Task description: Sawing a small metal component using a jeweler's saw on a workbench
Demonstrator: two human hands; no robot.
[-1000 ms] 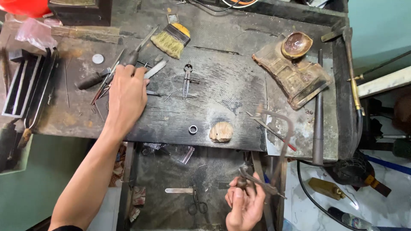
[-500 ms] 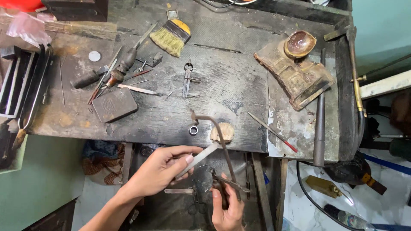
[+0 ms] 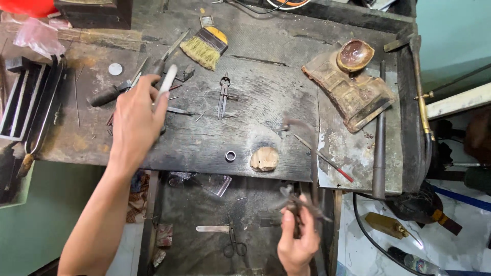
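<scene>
Since half a second ago our left hand (image 3: pixel 135 120) has swung up to the worktop (image 3: pixel 266 110), gripping a flat file (image 3: pixel 167 80) — long axis pointing away; right hand (image 3: pixel 296 240) clasps pliers (image 3: pixel 299 200).

The left hand (image 3: pixel 135 115) has carried the flat metal file (image 3: pixel 168 81) from the right hand (image 3: pixel 296 240) up to the bench.

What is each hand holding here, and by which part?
Left hand pinches a slim pale tool at its lower end. Right hand grips dark pliers by the handles; what the pliers clamp cannot be told.
</scene>
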